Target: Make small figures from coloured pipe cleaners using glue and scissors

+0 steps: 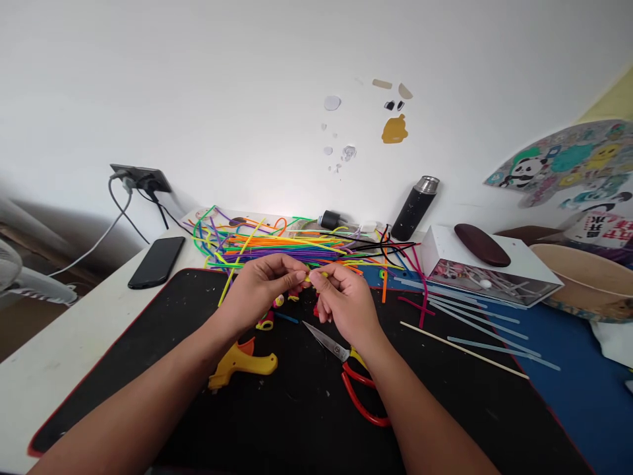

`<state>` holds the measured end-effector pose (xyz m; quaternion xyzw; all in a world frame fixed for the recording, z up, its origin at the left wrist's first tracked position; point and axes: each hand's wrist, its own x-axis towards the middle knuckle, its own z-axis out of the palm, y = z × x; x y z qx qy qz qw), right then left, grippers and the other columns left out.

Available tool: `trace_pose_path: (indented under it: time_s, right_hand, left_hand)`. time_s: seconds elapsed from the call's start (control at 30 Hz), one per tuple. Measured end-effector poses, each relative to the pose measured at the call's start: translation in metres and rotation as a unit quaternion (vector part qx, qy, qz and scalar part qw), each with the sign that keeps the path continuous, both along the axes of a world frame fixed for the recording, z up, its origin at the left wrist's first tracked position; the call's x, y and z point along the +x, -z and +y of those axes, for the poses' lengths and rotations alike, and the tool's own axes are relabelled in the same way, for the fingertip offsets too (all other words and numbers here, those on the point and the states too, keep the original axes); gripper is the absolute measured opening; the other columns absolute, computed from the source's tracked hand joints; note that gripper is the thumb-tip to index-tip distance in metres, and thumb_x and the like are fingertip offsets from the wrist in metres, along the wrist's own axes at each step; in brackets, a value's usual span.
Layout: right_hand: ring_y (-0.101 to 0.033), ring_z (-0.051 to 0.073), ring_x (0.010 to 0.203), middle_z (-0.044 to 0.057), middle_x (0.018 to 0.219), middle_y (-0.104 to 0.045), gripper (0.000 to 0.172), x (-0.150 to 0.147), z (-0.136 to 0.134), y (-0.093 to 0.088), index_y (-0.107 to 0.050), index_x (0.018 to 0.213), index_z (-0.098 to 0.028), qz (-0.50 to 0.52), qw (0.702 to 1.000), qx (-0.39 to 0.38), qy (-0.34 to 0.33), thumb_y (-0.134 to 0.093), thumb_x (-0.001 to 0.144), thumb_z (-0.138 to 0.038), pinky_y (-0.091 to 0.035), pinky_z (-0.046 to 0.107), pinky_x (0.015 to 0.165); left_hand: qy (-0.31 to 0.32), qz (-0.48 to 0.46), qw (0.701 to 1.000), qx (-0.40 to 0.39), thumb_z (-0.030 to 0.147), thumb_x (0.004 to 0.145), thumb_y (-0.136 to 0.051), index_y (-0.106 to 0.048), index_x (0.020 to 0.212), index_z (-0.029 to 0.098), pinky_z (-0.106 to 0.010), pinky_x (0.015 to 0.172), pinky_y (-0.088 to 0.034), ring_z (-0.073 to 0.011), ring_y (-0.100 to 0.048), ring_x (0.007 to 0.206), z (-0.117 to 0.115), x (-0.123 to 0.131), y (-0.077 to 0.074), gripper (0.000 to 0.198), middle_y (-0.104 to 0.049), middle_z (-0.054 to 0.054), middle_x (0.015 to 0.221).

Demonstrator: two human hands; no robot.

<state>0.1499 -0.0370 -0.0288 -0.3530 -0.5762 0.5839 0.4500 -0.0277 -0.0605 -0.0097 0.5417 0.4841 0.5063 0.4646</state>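
Both of my hands meet over the black mat, their fingertips pinching a small yellow piece (310,278) that looks like a bit of pipe cleaner. My left hand (264,284) holds its left end between thumb and forefinger. On the other end my right hand (343,297) is closed, with the other fingers curled. Most of the piece is hidden by the fingertips. Under the right wrist lie scissors (336,346) with red and yellow handles, blades apart from my hands. Below the left hand rests a yellow glue gun (244,365). Small pink and yellow rolled pieces (266,322) sit between them.
A pile of coloured pipe cleaners (287,251) lies at the back. Translucent glue sticks (494,323) and a thin wooden stick (465,349) are right. Behind stand a black flask (414,210) and a white box (524,264). A phone (157,262) lies left.
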Motion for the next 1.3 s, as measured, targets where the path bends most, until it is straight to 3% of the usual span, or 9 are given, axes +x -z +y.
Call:
trace_pose_path:
  time_s: [0.17, 0.33, 0.5, 0.7, 0.8, 0.93, 1.03, 1.17, 1.3]
  right_hand:
    - [-0.048, 0.011, 0.034, -0.010, 0.043, -0.047, 0.037, 0.000, 0.001, 0.001, -0.064, 0.083, -0.020, -0.003, 1.000, -0.003, 0.005, -0.072, 0.089, -0.057, -0.032, 0.021, 0.038]
    - [-0.046, 0.009, 0.033, -0.011, 0.043, -0.043, 0.038, 0.000, 0.005, 0.006, -0.065, 0.083, -0.020, 0.017, 1.000, -0.019, 0.008, -0.074, 0.088, -0.056, -0.033, 0.021, 0.038]
    - [-0.046, 0.009, 0.033, -0.011, 0.044, -0.041, 0.042, 0.000, 0.006, 0.007, -0.062, 0.080, -0.020, 0.044, 0.998, -0.040, 0.015, -0.077, 0.086, -0.059, -0.031, 0.020, 0.035]
    - [-0.045, 0.009, 0.033, -0.012, 0.044, -0.041, 0.041, -0.001, 0.006, 0.011, -0.062, 0.081, -0.020, 0.052, 0.997, -0.050, 0.010, -0.078, 0.086, -0.058, -0.031, 0.019, 0.035]
    - [-0.046, 0.009, 0.034, -0.012, 0.044, -0.042, 0.039, -0.001, 0.007, 0.012, -0.064, 0.083, -0.020, 0.044, 0.998, -0.041, 0.007, -0.076, 0.087, -0.057, -0.032, 0.020, 0.037]
    - [-0.045, 0.009, 0.034, -0.011, 0.043, -0.044, 0.038, -0.001, 0.005, 0.010, -0.064, 0.082, -0.020, 0.022, 1.000, -0.014, -0.001, -0.073, 0.089, -0.056, -0.032, 0.021, 0.038]
    - [-0.046, 0.009, 0.035, -0.009, 0.043, -0.048, 0.034, -0.001, 0.002, 0.007, -0.065, 0.083, -0.020, -0.003, 1.000, 0.014, -0.008, -0.070, 0.093, -0.053, -0.031, 0.021, 0.039]
    - [-0.048, 0.009, 0.036, -0.008, 0.046, -0.053, 0.031, -0.002, -0.001, 0.008, -0.069, 0.086, -0.020, -0.033, 0.998, 0.047, -0.005, -0.067, 0.096, -0.049, -0.032, 0.021, 0.041]
    - [-0.049, 0.010, 0.037, -0.008, 0.047, -0.053, 0.028, -0.004, -0.005, 0.009, -0.070, 0.087, -0.020, -0.071, 0.994, 0.079, -0.001, -0.066, 0.097, -0.045, -0.034, 0.022, 0.043]
  left_hand:
    - [0.003, -0.025, 1.000, -0.006, 0.044, 0.080, -0.084, -0.074, 0.093, 0.017, -0.027, 0.062, -0.055, -0.0173, -0.069, 0.068, -0.001, 0.003, 0.001, 0.031, -0.075, -0.003, 0.076]
    - [-0.049, 0.101, 0.993, 0.032, 0.042, 0.088, -0.074, -0.078, 0.092, 0.018, -0.028, 0.064, -0.056, -0.0199, -0.073, 0.071, -0.007, 0.009, 0.002, 0.025, -0.078, -0.004, 0.078]
    - [-0.062, 0.256, 0.955, 0.135, 0.035, 0.094, -0.068, -0.083, 0.101, 0.023, -0.030, 0.073, -0.057, -0.0217, -0.077, 0.078, -0.009, 0.009, 0.007, 0.021, -0.084, -0.003, 0.089]
    - [-0.067, 0.305, 0.934, 0.173, 0.031, 0.097, -0.060, -0.081, 0.100, 0.022, -0.031, 0.075, -0.056, -0.0228, -0.077, 0.081, -0.006, 0.007, 0.012, 0.023, -0.084, -0.006, 0.092]
    - [-0.045, 0.265, 0.955, 0.126, 0.033, 0.097, -0.060, -0.078, 0.093, 0.021, -0.028, 0.068, -0.054, -0.0197, -0.073, 0.071, -0.005, 0.006, 0.009, 0.022, -0.080, -0.005, 0.082]
    - [0.030, 0.118, 0.993, -0.001, 0.050, 0.093, -0.065, -0.069, 0.079, 0.017, -0.025, 0.057, -0.054, -0.0152, -0.065, 0.060, -0.001, 0.001, 0.002, 0.036, -0.071, -0.003, 0.074]
    - [0.074, 0.030, 0.994, -0.075, 0.057, 0.086, -0.074, -0.065, 0.075, 0.016, -0.022, 0.049, -0.050, -0.0124, -0.060, 0.055, 0.001, -0.005, 0.000, 0.043, -0.067, -0.002, 0.070]
    - [0.090, -0.067, 0.979, -0.171, 0.056, 0.076, -0.082, -0.058, 0.072, 0.018, -0.017, 0.035, -0.028, -0.0076, -0.043, 0.042, 0.001, -0.009, -0.002, 0.046, -0.054, 0.003, 0.058]
    - [0.087, -0.062, 0.980, -0.166, 0.050, 0.074, -0.086, -0.058, 0.073, 0.017, -0.016, 0.036, -0.018, -0.0048, -0.034, 0.040, 0.000, -0.011, -0.004, 0.044, -0.046, 0.007, 0.053]
